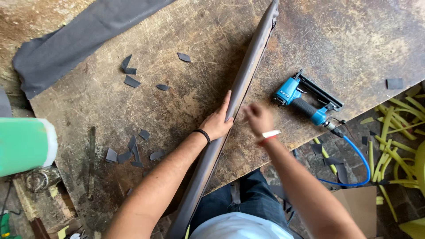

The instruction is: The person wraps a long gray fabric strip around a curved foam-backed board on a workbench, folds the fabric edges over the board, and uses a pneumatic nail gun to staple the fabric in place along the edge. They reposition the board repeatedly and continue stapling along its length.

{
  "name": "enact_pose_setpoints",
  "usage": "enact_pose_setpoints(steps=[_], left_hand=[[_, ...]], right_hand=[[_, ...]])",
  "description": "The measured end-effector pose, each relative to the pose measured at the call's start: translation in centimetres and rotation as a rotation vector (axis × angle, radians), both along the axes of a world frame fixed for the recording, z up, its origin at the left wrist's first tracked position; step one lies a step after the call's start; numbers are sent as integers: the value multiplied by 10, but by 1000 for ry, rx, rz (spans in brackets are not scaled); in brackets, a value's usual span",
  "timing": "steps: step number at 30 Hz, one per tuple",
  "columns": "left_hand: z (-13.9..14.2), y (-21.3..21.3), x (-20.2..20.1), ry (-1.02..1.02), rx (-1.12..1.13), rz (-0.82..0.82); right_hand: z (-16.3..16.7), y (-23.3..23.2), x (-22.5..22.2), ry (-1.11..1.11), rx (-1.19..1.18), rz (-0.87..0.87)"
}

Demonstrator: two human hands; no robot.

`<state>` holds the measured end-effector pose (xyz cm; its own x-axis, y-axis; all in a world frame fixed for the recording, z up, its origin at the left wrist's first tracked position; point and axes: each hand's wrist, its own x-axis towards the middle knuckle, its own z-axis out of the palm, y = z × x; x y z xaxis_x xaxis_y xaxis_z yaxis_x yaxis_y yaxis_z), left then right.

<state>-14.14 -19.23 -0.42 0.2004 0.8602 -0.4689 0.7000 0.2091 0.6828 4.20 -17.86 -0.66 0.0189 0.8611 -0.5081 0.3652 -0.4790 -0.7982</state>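
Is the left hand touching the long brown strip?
Touching. The head view shows the left hand lying flat against the long brown strip, fingers along its edge.

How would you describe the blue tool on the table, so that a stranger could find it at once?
Look at the worn brown table, on the side right of the long fabric-covered strip that crosses it. There, beyond the right hand, lies the stapler. It alone is bright blue with a black grip, and a blue hose leaves its end.

Scuffed brown counter (186,31), long fabric-wrapped strip (248,66) lying diagonally across it, blue pneumatic stapler (305,99) to the right, dark fabric scraps (130,75) scattered, grey cloth (79,31) draped over the far-left corner.
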Motion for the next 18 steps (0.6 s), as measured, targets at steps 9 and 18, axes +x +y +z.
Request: enact_pose_setpoints(steps=[9,18], left_hand=[[8,2,3,-20,245,-77],[23,9,1,16,61,-75]], right_hand=[[-1,48,122,-895,374,263],[19,51,127,-510,207,364]])
